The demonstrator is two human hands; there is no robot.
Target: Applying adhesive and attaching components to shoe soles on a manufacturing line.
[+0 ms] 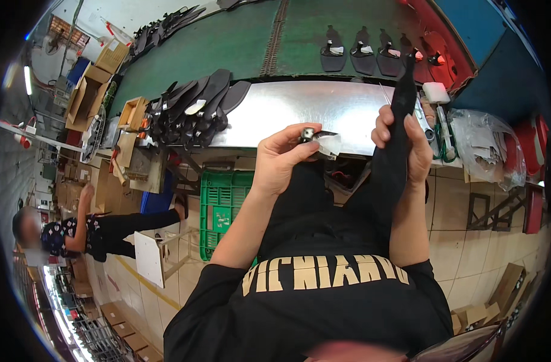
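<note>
Over the bench edge, my left hand (281, 157) pinches a small dark strap piece (309, 134) with a shiny end between thumb and fingers. A whitish tag or film (330, 145) hangs from it. To its right, my right hand (419, 151) is closed around a long black shoe sole (391, 160), held upright with its narrow end pointing up. Thumb and fingers press on its two sides. The two pieces are apart. On the metal worktop (287, 108) left of my hands lies a heap of black soles with straps (188, 114).
Behind the worktop runs a green conveyor belt (245, 42) carrying a row of soles with straps (363, 51). Scissors (447, 142) and a plastic bag (489, 145) lie at the right. A green crate (218, 208) stands below left. Another person (88, 235) is farther left, near a white stool (152, 259).
</note>
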